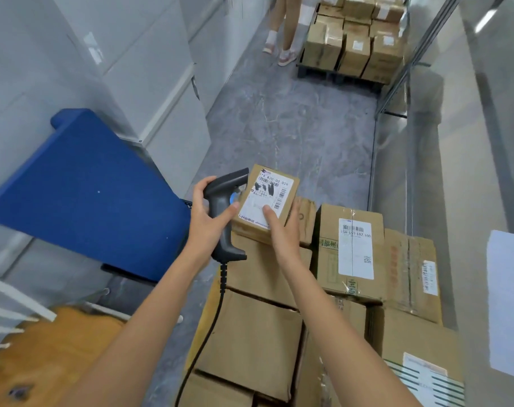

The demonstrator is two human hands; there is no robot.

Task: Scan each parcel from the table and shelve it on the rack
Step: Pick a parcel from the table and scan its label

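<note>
Nearest the camera, the coiled cable hangs from the butt of the barcode scanner down past the stacked cartons; it could snag on a carton edge and jerk the aim off the label. The left hand has its fingers curled round the scanner's grip, thumb up its far side, forearm reaching in from below left. Just right of the scanner, the right hand holds the small parcel by its near edge, thumb pressed on the shipping label. That thumb may cover a barcode, and the one-edge grip could let the parcel tip. The parcel sits tilted just above the cartons, touching the scanner's head.
</note>
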